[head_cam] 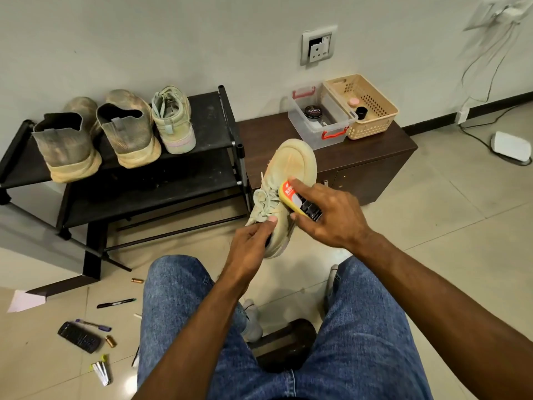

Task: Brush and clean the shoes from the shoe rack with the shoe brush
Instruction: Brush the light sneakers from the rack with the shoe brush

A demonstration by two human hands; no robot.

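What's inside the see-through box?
In the clear box sits a round black tin with red writing, and something small and white lies near its front. The rest of the bottom is too blurry to tell.

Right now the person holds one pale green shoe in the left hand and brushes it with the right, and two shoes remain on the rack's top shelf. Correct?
Not quite: the head view shows three shoes on the rack's top shelf, not two. The rest holds: the left hand holds the pale green shoe and the right hand works the brush on it.
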